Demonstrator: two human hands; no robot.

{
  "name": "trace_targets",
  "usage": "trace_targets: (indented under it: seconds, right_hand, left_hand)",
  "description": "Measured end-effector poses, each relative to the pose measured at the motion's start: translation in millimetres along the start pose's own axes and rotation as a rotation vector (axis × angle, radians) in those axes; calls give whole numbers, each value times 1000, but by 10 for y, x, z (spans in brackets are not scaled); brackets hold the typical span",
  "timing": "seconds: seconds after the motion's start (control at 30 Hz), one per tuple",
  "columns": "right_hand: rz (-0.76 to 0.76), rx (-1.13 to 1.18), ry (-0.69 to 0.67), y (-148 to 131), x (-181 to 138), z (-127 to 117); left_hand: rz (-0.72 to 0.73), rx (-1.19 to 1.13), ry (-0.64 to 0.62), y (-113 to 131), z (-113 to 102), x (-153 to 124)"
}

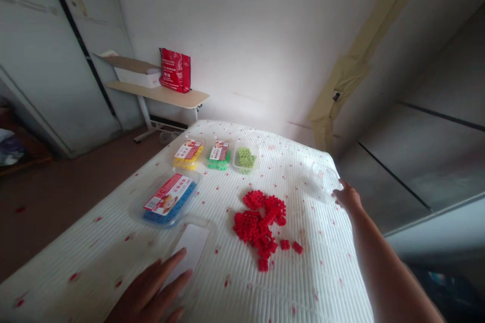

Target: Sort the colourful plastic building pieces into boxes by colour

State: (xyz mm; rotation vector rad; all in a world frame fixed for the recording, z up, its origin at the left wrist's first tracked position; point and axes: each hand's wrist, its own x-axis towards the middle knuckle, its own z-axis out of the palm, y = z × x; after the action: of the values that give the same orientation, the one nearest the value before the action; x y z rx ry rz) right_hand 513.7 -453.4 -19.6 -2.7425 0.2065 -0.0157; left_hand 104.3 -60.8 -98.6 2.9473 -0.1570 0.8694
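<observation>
A pile of small red bricks [261,222] lies loose in the middle of a bed with a white dotted cover [303,282]. My left hand [151,290] rests flat, fingers stretched out, on a clear plastic lid [191,242] at the near left. My right hand [346,197] reaches to the far right edge and closes on a clear empty plastic box [322,179]. A clear box of blue bricks [168,201] with a red label sits left of the red pile.
Three small boxes stand in a row at the far end: yellow bricks [188,154], green bricks [219,155], light green bricks [246,157]. Beyond the bed a wooden side table [159,93] carries a red bag [175,69].
</observation>
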Motion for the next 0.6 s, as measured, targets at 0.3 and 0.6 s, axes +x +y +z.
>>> trace_targets:
  seconds: [0.3, 0.6]
  right_hand:
    - [-590, -13, 467, -758, -640, -253]
    - [-1839, -229, 23, -2826, -2448, 1043]
  left_hand:
    - [-53, -105, -280, 128, -38, 153]
    - [19, -103, -320, -16, -102, -113]
